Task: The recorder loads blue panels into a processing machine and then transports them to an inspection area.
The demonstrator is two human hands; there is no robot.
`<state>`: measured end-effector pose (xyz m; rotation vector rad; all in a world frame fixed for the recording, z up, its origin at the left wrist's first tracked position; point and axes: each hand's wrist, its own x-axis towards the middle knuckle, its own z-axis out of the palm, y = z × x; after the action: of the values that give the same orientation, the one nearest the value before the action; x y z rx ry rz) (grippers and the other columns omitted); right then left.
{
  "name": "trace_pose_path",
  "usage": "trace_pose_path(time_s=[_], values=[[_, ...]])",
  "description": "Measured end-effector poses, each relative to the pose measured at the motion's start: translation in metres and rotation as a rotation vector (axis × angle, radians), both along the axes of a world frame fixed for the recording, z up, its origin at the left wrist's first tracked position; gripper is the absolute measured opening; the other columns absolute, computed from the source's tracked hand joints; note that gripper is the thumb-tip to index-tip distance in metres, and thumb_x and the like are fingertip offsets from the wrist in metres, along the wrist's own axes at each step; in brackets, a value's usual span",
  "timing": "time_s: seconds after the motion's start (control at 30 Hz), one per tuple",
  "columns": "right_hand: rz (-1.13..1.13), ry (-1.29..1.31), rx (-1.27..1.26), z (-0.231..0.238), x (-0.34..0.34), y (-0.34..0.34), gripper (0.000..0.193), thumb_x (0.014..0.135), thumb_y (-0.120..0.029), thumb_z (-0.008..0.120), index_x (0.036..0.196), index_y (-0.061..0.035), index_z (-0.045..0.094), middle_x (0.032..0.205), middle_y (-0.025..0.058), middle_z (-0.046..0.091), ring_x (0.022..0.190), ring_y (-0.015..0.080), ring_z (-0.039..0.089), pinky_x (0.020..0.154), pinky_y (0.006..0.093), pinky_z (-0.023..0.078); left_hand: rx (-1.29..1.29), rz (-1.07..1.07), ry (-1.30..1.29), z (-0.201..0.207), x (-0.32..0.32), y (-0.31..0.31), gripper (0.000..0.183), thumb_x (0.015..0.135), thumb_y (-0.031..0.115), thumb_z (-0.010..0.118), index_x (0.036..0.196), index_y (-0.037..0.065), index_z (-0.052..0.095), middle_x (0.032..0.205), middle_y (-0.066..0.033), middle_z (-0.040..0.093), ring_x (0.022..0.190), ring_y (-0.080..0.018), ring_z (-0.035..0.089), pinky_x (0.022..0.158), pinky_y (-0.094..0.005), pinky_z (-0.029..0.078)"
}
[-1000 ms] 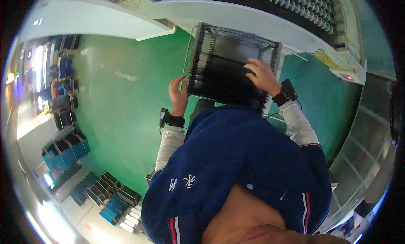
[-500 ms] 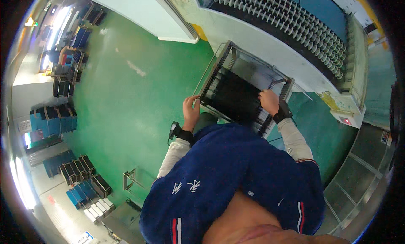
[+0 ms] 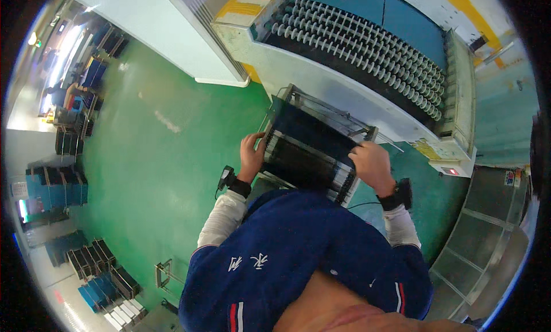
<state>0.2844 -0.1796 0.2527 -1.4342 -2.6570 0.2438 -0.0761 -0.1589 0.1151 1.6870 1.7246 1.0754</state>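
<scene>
A thin dark rectangular panel is tilted above a metal slotted rack on the floor in front of me. My left hand has its fingers curled round the panel's left edge. At the opposite edge, my right hand closes on the panel near its right corner. More dark panels stand in the rack nearer my body. Comb-like slots line the rack's sides. Both wrists carry black straps with small devices.
Beyond the rack stands a conveyor machine with rows of pale rollers and a blue bed. A white cabinet is at upper left. Racks of panels line the left wall. Grey metal panelling stands at right, above green floor.
A dark panel has come up out of the rack between my hands. My right hand has gone to its right edge. The view has shifted, bringing the machine lower in the picture.
</scene>
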Motion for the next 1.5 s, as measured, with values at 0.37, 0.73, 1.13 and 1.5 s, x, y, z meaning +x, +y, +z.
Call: trace_pose_path(time_s=[0.37, 0.73, 1.13, 1.5], values=[[-0.763, 1.296, -0.323, 0.039, 0.077, 0.046, 0.012, 0.084, -0.016, 0.070, 0.085, -0.0031, 0.069, 0.078, 0.0012, 0.066, 0.070, 0.0116, 0.057, 0.066, 0.0300, 0.045, -0.379, -0.225, -0.588, 0.058, 0.050, 0.046, 0.042, 0.093, 0.027, 0.062, 0.122, -0.002, 0.057, 0.111, -0.0092, 0.064, 0.105, -0.0181, 0.058, 0.092, -0.0313, 0.045], [-0.765, 1.917, -0.901, -0.023, 0.038, 0.114, 0.025, 0.092, -0.023, 0.064, 0.104, -0.0012, 0.064, 0.098, 0.0065, 0.067, 0.082, 0.0155, 0.065, 0.074, 0.0281, 0.054, -0.520, -0.343, -1.375, 0.077, 0.046, 0.055, 0.026, 0.100, 0.025, 0.050, 0.113, 0.004, 0.055, 0.116, -0.0125, 0.062, 0.112, -0.0317, 0.059, 0.099, -0.0451, 0.044], [-0.630, 1.904, -0.749, -0.015, 0.109, 0.059, 0.033, 0.100, -0.025, 0.051, 0.117, 0.0015, 0.061, 0.110, 0.0085, 0.066, 0.099, 0.0139, 0.063, 0.089, 0.0296, 0.051, -0.571, -0.221, -1.484, 0.081, 0.076, 0.092, 0.013, 0.098, 0.020, 0.053, 0.106, 0.010, 0.055, 0.109, -0.0071, 0.063, 0.099, -0.0251, 0.060, 0.090, -0.0446, 0.049], [-1.043, 1.930, -0.587, -0.054, 0.160, -0.051, 0.034, 0.089, -0.024, 0.064, 0.116, -0.0030, 0.059, 0.105, 0.0078, 0.067, 0.087, 0.0231, 0.066, 0.072, 0.0345, 0.055, -0.485, -0.178, -1.382, 0.079, 0.074, 0.119, 0.013, 0.096, 0.014, 0.057, 0.107, 0.007, 0.056, 0.105, -0.0054, 0.063, 0.093, -0.0231, 0.059, 0.082, -0.0373, 0.050]])
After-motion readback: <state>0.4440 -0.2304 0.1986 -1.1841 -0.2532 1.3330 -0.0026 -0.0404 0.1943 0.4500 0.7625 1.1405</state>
